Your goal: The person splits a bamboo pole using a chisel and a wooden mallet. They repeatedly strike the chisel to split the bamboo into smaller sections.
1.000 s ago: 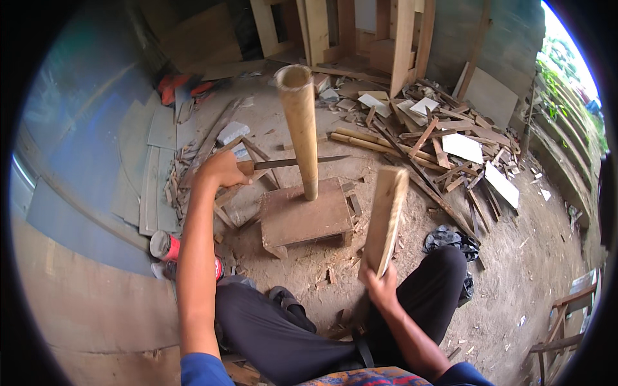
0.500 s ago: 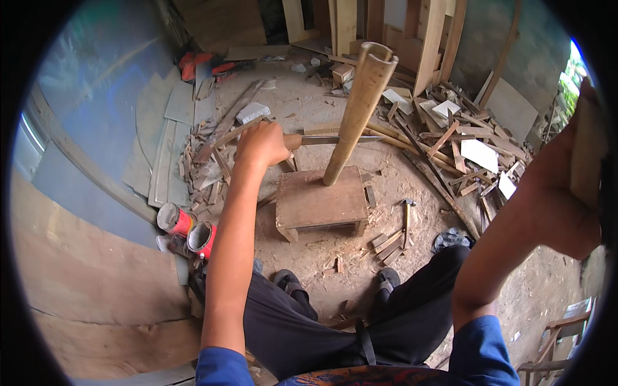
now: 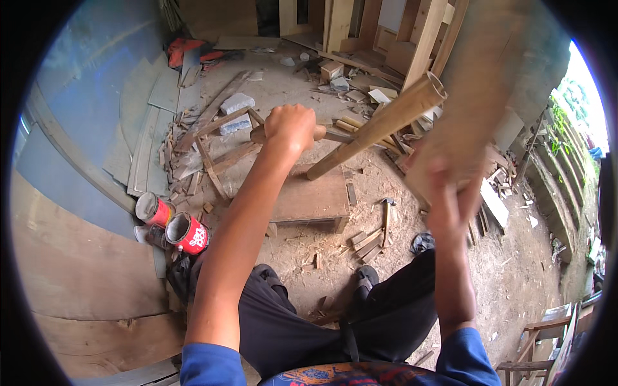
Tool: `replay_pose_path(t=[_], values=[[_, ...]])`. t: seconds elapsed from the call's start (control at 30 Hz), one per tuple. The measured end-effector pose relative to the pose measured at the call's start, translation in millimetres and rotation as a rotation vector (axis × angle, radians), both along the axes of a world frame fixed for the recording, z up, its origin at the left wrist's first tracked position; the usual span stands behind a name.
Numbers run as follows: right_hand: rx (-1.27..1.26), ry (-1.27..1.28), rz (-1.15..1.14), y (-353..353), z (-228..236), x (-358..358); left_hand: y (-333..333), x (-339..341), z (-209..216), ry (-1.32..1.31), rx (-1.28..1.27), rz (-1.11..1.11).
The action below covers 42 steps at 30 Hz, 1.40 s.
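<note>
My left hand (image 3: 291,128) is closed round the wooden handle (image 3: 257,134) of a long knife. Its metal blade (image 3: 338,136) meets the side of a bamboo pole (image 3: 376,128), where its far part is hidden. The pole leans to the right, its foot on a low wooden stool (image 3: 312,196). My right hand (image 3: 450,206) grips a thick piece of wood (image 3: 479,109), raised to the right of the pole and smeared by motion.
A hammer (image 3: 387,222) lies beside short wood offcuts (image 3: 369,244) right of the stool. Red cans (image 3: 188,233) stand at the left. Scrap wood (image 3: 494,202) and a pale stone block (image 3: 237,114) lie farther off. Tall boards (image 3: 421,45) lean at the back.
My right hand has swung the piece of wood inward from the far right. The bamboo pole has tilted farther right, and my left hand sits farther right in view. The view has shifted too.
</note>
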State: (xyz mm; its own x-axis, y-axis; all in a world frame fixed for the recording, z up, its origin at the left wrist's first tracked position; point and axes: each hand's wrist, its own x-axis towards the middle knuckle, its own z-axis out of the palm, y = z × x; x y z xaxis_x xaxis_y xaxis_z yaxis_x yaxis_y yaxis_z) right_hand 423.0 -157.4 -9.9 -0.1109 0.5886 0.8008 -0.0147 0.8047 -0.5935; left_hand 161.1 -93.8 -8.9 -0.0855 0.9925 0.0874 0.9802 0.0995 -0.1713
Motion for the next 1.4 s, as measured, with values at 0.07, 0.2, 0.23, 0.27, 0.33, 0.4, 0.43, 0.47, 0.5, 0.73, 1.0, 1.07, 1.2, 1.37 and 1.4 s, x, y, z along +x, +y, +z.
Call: replay_pose_path(t=[0.07, 0.2, 0.23, 0.27, 0.33, 0.4, 0.43, 0.47, 0.5, 0.73, 1.0, 1.07, 1.2, 1.37, 1.4], values=[[0.15, 0.244, -0.051, -2, 40, -10, 8, 0, 5, -0.026, 0.009, 0.044], [0.2, 0.189, -0.206, 67, -31, -18, 27, 9, 10, -0.068, 0.052, 0.081], [0.104, 0.009, -0.231, 87, -76, -24, 27, 6, 10, -0.072, 0.059, 0.102], [-0.104, -0.339, -0.238, 89, -111, -21, 28, 6, 10, -0.09, 0.074, 0.111], [-0.33, -0.658, -0.203, 67, -113, -26, 25, -2, 1, -0.097, 0.102, 0.113], [-0.364, -0.51, -0.158, 56, -57, -32, 31, -2, -6, -0.102, 0.183, 0.101], [-0.36, -0.383, -0.134, 49, -33, -36, 22, 3, 6, -0.193, 0.1, 0.131], [-0.198, -0.292, -0.158, 48, -12, -40, 22, 0, 4, -0.185, 0.066, 0.153], [0.123, -0.202, -0.251, 52, 14, -40, 24, -2, 8, -0.184, 0.05, 0.169], [-0.287, -0.251, 0.057, 97, -87, -31, 29, -4, -3, -0.079, 0.109, 0.123], [-0.405, -0.11, 0.201, 65, -13, -27, 18, -15, -1, -0.206, 0.135, 0.166], [-0.176, 0.052, 0.221, 52, 20, -29, 13, -19, -4, -0.222, 0.111, 0.186], [-0.026, 0.048, 0.034, 78, -54, -29, 17, -12, -5, -0.24, 0.117, 0.137], [-0.248, -0.369, 0.077, 74, -98, -48, 11, -33, -25, -0.039, 0.236, 0.115], [-0.266, -0.353, 0.125, 66, -68, -52, 12, -40, -21, -0.204, 0.093, 0.174]])
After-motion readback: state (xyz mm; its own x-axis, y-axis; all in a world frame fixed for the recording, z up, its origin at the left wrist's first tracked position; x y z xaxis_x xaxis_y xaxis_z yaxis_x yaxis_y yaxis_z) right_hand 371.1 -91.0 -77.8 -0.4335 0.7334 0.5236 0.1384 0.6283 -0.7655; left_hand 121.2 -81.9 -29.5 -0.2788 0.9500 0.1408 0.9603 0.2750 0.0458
